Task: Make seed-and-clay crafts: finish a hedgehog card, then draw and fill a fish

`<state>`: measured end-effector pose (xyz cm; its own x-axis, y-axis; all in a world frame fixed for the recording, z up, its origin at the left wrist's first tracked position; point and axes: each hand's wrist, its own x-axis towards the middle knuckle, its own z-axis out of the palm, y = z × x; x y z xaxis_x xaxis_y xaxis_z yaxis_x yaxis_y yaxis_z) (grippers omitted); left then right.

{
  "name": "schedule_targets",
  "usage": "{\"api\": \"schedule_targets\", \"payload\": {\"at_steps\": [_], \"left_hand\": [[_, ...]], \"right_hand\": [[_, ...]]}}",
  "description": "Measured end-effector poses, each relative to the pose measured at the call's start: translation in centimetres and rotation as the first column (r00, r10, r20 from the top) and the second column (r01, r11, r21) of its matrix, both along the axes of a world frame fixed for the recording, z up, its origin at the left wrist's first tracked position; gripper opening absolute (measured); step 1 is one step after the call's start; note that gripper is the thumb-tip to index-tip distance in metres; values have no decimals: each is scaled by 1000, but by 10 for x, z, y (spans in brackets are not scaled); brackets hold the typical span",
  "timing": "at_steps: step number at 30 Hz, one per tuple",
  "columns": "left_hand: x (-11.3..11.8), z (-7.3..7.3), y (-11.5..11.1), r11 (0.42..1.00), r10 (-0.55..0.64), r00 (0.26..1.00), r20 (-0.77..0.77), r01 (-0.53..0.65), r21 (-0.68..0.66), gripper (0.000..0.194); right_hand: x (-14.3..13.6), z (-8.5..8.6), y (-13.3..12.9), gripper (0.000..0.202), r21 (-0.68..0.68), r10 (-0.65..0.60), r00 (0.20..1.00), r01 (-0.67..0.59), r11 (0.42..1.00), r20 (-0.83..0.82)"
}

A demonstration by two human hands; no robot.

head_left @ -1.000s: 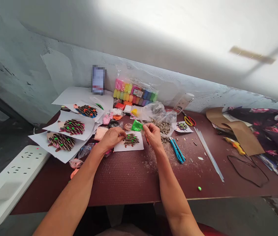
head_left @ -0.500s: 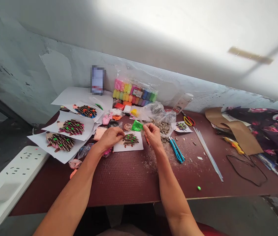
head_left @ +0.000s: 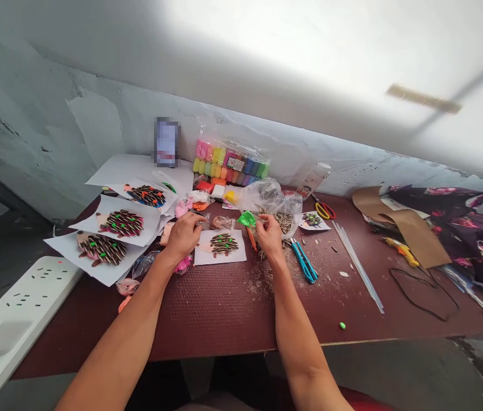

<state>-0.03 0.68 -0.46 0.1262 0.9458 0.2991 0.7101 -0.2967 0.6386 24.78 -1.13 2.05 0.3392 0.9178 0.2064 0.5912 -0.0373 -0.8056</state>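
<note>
My right hand [head_left: 269,235] pinches a packet of bright green clay [head_left: 247,218] in its fingertips, just above the table. My left hand [head_left: 185,235] is at the left edge of a white card, its fingers drawn together beside some clear plastic wrapping; what they hold, if anything, is hidden. Between my hands lies the card [head_left: 219,258], bearing a hedgehog [head_left: 224,244] with striped-seed spines, green dots and brown feet. An orange stick-like piece [head_left: 251,238] lies between the card and my right hand.
Finished-looking hedgehog sheets [head_left: 110,274] overlap at left beside a power strip [head_left: 31,302]. Behind are a bag of coloured clays [head_left: 232,162] and a bag of seeds [head_left: 281,220]. A blue utility knife [head_left: 304,261], scissors [head_left: 325,209], glue sticks [head_left: 358,268] and yellow glue gun [head_left: 401,251] lie right.
My left hand has moved left, off the card's upper left corner. My right hand has shifted slightly right, carrying the green clay packet away from above the card.
</note>
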Motion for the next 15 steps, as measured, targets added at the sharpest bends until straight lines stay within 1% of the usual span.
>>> {"api": "schedule_targets", "payload": {"at_steps": [4, 8, 11, 15], "left_hand": [[0, -1, 1, 998, 38, 999, -14, -37, 41, 31], [-1, 1, 1, 998, 65, 994, -84, -66, -3, 30], [-1, 2, 0, 998, 37, 988, -147, -46, -52, 31], [-1, 0, -1, 998, -31, 974, -224, 18, -61, 29]], "right_hand": [[-5, 0, -2, 31, -48, 61, 997, -63, 997, -40], [-5, -1, -3, 27, -27, 75, 996, -77, 997, -51], [-7, -4, -2, 30, 10, 91, 993, -91, 996, -79], [-12, -9, -1, 32, 17, 134, 980, -133, 991, -146]]}}
